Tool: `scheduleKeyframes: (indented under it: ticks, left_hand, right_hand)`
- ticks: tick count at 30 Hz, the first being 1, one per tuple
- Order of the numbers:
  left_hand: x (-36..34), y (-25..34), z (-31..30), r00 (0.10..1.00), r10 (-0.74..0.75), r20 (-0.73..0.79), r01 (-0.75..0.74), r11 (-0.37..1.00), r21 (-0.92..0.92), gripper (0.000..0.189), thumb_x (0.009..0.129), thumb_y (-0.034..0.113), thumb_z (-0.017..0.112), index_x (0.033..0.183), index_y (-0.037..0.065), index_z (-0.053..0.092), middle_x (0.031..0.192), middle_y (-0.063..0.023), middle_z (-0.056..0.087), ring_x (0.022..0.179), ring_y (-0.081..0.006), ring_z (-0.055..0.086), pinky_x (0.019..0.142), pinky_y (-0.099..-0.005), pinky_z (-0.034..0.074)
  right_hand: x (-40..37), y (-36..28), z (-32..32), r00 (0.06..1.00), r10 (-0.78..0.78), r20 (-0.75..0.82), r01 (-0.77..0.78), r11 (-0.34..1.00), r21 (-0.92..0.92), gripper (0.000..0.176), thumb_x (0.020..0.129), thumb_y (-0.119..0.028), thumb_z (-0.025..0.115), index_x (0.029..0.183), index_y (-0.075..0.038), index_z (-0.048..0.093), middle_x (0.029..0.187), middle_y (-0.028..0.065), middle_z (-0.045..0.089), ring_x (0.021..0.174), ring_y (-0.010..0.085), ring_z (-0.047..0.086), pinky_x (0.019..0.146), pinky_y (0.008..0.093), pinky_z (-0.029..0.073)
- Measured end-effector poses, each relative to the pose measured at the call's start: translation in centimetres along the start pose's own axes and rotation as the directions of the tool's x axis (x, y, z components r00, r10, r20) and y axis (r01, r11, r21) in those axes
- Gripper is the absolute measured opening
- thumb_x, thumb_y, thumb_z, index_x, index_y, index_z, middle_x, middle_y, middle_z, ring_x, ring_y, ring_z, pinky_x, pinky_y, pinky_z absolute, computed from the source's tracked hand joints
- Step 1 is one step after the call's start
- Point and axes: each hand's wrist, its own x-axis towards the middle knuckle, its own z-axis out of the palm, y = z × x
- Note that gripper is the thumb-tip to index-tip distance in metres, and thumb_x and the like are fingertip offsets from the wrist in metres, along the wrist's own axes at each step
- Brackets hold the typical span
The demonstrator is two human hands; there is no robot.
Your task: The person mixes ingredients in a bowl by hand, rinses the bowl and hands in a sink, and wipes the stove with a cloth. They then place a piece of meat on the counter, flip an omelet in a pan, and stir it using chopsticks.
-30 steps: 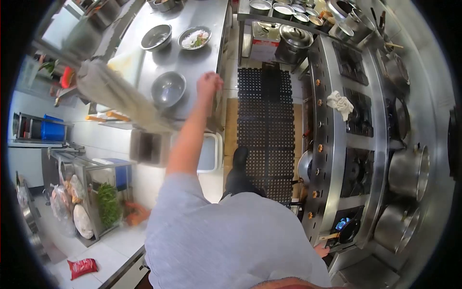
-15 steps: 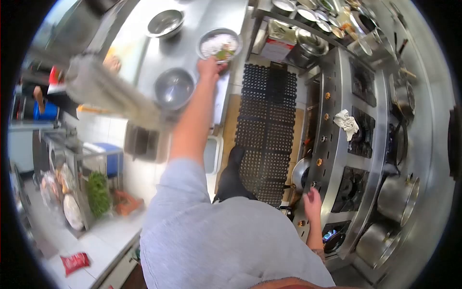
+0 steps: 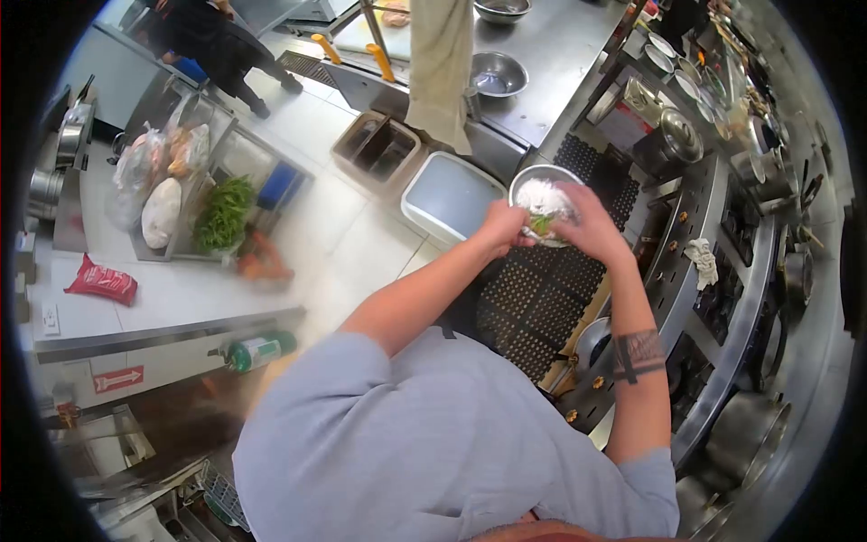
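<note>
A metal bowl (image 3: 521, 183) is in front of me, over the black floor mat. It holds a mound of white powder (image 3: 540, 195) with green pieces (image 3: 541, 223) at the near side. My left hand (image 3: 508, 226) is closed on the bowl's near-left rim. From the right, my right hand (image 3: 591, 223) reaches over the rim, its fingers apart and curved down at the white powder and green pieces. The tips of those fingers are partly hidden by the hand itself.
Two metal bowls stand on the steel table, the nearer bowl (image 3: 498, 74) by a hanging cloth (image 3: 440, 77). A stove (image 3: 673, 257) with a crumpled rag (image 3: 701, 262) runs along the right. Plastic tubs (image 3: 452, 194) sit left of the mat. A person (image 3: 212, 45) stands far left.
The bowl has come off the steel table toward me in my left hand. My right hand has moved from beside the stove to the bowl. The view has turned left.
</note>
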Motion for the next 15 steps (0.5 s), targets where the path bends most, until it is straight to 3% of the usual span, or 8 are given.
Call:
scheduleKeyframes:
  ticks: [2,6,9,13,15]
  left_hand:
    - [-4.8,0.6,-1.9,0.997,0.011,-0.081,-0.005,0.997,0.072,0.034,0.084,-0.002,0.054,0.117,-0.005,0.057,0.095,-0.0166,0.066,0.065,-0.0256,0.067,0.049,-0.0355,0.058]
    - [-7.4,0.4,-8.1,0.994,0.028,-0.105,-0.019,0.996,0.089,0.030,0.080,-0.003,0.057,0.110,-0.006,0.054,0.095,-0.0154,0.063,0.068,-0.0267,0.065,0.047,-0.0375,0.058]
    - [-7.7,0.8,-11.9,0.990,0.040,-0.138,-0.028,0.995,0.091,0.030,0.083,-0.001,0.055,0.112,-0.006,0.056,0.094,-0.0157,0.064,0.065,-0.0248,0.065,0.050,-0.0364,0.058]
    - [-8.3,4.3,-17.0,0.988,0.063,-0.143,-0.062,0.998,0.013,0.024,0.083,-0.001,0.057,0.107,-0.004,0.054,0.095,-0.0152,0.061,0.066,-0.0265,0.065,0.050,-0.0380,0.058]
    - [-7.1,6.7,-20.7,0.976,0.127,-0.178,-0.127,0.992,0.007,0.024,0.083,-0.001,0.057,0.107,-0.004,0.054,0.093,-0.0141,0.061,0.066,-0.0255,0.065,0.049,-0.0376,0.058]
  right_hand:
    - [0.3,-1.6,3.6,0.991,-0.085,0.099,0.087,0.996,-0.011,0.075,0.072,-0.026,0.083,0.139,-0.006,0.055,0.140,0.0255,0.052,0.131,0.0413,0.050,0.112,0.0440,0.041]
    - [2.2,-7.3,9.0,0.987,-0.122,0.108,0.132,0.988,-0.084,0.073,0.071,-0.026,0.084,0.137,-0.009,0.057,0.132,0.0240,0.055,0.124,0.0422,0.053,0.107,0.0468,0.045]
    - [4.6,-10.2,13.2,0.997,-0.062,0.043,0.070,0.975,-0.212,0.062,0.072,-0.019,0.080,0.130,-0.015,0.060,0.122,0.0204,0.056,0.112,0.0436,0.057,0.098,0.0494,0.049]
    - [10.5,-12.9,18.2,0.999,0.033,0.000,-0.031,0.937,-0.349,0.053,0.075,-0.008,0.071,0.127,-0.015,0.061,0.126,0.0215,0.055,0.117,0.0439,0.055,0.099,0.0492,0.048]
    - [13.9,-14.7,19.9,0.999,0.031,0.023,-0.023,0.957,-0.290,0.054,0.075,-0.010,0.071,0.127,-0.014,0.061,0.128,0.0218,0.055,0.119,0.0437,0.054,0.101,0.0491,0.047]
